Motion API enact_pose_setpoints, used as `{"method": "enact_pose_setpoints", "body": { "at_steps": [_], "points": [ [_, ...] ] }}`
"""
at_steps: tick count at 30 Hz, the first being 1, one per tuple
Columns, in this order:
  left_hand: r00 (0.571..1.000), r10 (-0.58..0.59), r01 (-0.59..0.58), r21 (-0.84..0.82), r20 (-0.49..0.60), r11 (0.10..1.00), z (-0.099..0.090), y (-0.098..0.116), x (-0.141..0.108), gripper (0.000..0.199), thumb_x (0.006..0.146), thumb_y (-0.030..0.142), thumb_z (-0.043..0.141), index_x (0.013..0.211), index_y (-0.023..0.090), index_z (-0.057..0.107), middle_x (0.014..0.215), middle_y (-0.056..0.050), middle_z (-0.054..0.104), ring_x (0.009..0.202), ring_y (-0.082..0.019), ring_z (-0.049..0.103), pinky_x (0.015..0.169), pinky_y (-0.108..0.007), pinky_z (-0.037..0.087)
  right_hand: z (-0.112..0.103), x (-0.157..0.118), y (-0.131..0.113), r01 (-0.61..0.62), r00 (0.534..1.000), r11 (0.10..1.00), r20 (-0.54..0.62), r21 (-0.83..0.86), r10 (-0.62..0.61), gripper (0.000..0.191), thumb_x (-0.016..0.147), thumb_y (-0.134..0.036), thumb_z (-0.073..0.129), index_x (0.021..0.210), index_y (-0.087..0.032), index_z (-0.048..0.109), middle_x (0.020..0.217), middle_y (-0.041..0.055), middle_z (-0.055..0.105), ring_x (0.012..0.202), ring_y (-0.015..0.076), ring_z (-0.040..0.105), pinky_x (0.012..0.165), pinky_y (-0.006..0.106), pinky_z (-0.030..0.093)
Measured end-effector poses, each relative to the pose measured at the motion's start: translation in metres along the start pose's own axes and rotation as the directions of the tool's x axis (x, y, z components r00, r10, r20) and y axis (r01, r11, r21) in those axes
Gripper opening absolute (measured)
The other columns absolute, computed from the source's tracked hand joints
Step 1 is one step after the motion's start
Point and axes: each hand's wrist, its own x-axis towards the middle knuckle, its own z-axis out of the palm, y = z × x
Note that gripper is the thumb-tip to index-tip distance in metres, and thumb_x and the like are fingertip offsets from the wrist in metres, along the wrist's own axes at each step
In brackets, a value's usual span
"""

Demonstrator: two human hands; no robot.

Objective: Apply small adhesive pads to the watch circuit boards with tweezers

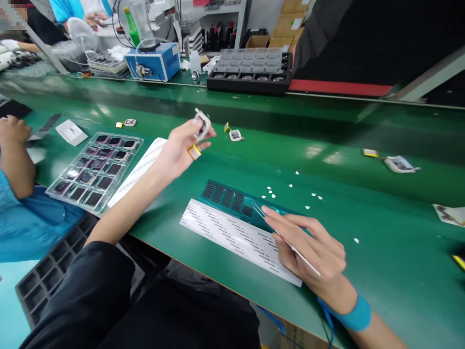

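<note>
My left hand [183,148] is raised over the green bench, its fingers closed round a small white-framed device [202,124]. A yellow-edged battery piece [194,152] hangs by the palm. My right hand [312,247] wears a blue wrist strap [354,315] and grips metal tweezers [300,254], whose tips are over a teal sheet [245,218] with rows of small black strips. Beside that sheet, nearer to me, lies a white printed backing sheet [228,237], partly under my right hand. Small white bits [269,192] are scattered beyond the teal sheet.
More devices with yellow batteries lie on the belt [235,135], [399,164], [130,122]. A clear tray [100,169] of dark screens stands left, beside another printed sheet [140,169]. A co-worker's hand [14,131] is at the far left. Behind are a blue box [156,62] and black tray [249,83].
</note>
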Motion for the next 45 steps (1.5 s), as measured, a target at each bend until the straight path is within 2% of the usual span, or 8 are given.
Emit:
{"method": "enact_pose_setpoints", "body": {
  "at_steps": [4,8,12,18,27,33,41,45],
  "points": [
    [0.929,-0.211,0.129,0.267,0.304,0.955,0.041,-0.022,-0.054,0.015,0.096,0.032,0.058,0.094,0.017,0.055,0.063,0.004,0.057,0.041,-0.008,0.052,0.04,-0.02,0.035,-0.001,-0.001,-0.004,-0.148,0.988,0.978,-0.023,0.144,0.153,0.02,0.094,-0.004,0.048,0.088,-0.018,0.061,0.078,0.0051,0.074,0.075,0.0174,0.071,0.064,0.026,0.058],
    [0.85,-0.281,0.036,0.484,0.445,0.874,0.06,-0.038,-0.095,0.013,0.103,0.032,0.046,0.104,0.021,0.053,0.058,0.007,0.045,0.043,-0.009,0.041,0.043,-0.022,0.034,-0.004,0.001,-0.011,-0.339,0.939,0.935,-0.024,0.108,0.343,0.017,0.097,-0.01,0.05,0.1,-0.019,0.064,0.065,-0.0044,0.064,0.043,0.0058,0.052,0.045,0.018,0.045],
    [0.802,-0.316,-0.053,0.588,0.507,0.807,0.062,-0.048,-0.111,0.018,0.106,0.031,0.038,0.116,0.022,0.05,0.061,0.007,0.044,0.049,-0.011,0.041,0.046,-0.024,0.034,-0.004,0.007,-0.018,-0.323,0.946,0.938,0.026,0.129,0.322,0.017,0.093,-0.017,0.065,0.109,-0.022,0.063,0.068,-0.0056,0.068,0.047,0.0065,0.056,0.044,0.018,0.042],
    [0.817,-0.342,-0.052,0.65,0.464,0.758,0.058,-0.053,-0.119,0.021,0.107,0.033,0.036,0.12,0.02,0.048,0.056,0.009,0.038,0.045,-0.011,0.037,0.044,-0.025,0.028,0.001,0.002,-0.022,-0.309,0.948,0.95,0.099,0.044,0.304,0.017,0.093,-0.013,0.066,0.108,-0.021,0.063,0.078,-0.0047,0.075,0.059,0.0055,0.066,0.049,0.018,0.043],
    [0.833,-0.216,-0.264,0.709,0.51,0.654,0.058,-0.049,-0.124,0.023,0.102,0.018,0.039,0.124,0.02,0.046,0.061,0.007,0.055,0.039,-0.008,0.042,0.042,-0.024,0.031,-0.001,-0.004,-0.02,-0.22,0.96,0.975,0.185,0.04,0.209,0.019,0.096,-0.01,0.058,0.11,-0.02,0.066,0.093,-0.0023,0.078,0.071,0.0059,0.071,0.059,0.017,0.052],
    [0.87,-0.139,-0.283,0.711,0.472,0.643,0.053,-0.054,-0.123,0.02,0.1,0.018,0.044,0.12,0.021,0.049,0.062,0.005,0.054,0.036,-0.007,0.036,0.038,-0.024,0.028,0.001,0.0,-0.018,-0.34,0.928,0.93,0.208,0.14,0.308,0.015,0.095,-0.015,0.063,0.109,-0.019,0.065,0.093,-0.0012,0.077,0.073,0.0066,0.072,0.051,0.017,0.046],
    [0.912,-0.066,-0.265,0.706,0.404,0.657,0.052,-0.056,-0.124,0.012,0.098,0.024,0.055,0.11,0.022,0.056,0.075,0.001,0.063,0.047,-0.008,0.047,0.043,-0.022,0.036,0.004,0.003,-0.011,-0.405,0.914,0.82,0.203,0.405,0.352,0.012,0.095,-0.012,0.061,0.105,-0.017,0.063,0.091,0.0044,0.075,0.083,0.013,0.071,0.07,0.025,0.058],
    [0.91,-0.091,-0.248,0.709,0.404,0.66,0.052,-0.056,-0.123,0.009,0.098,0.025,0.057,0.106,0.022,0.058,0.079,0.001,0.066,0.052,-0.009,0.052,0.047,-0.022,0.039,0.001,0.007,-0.008,-0.401,0.915,0.803,0.244,0.441,0.322,0.01,0.094,-0.009,0.062,0.101,-0.016,0.063,0.091,0.0048,0.074,0.084,0.0125,0.07,0.07,0.023,0.058]
  ]
}}
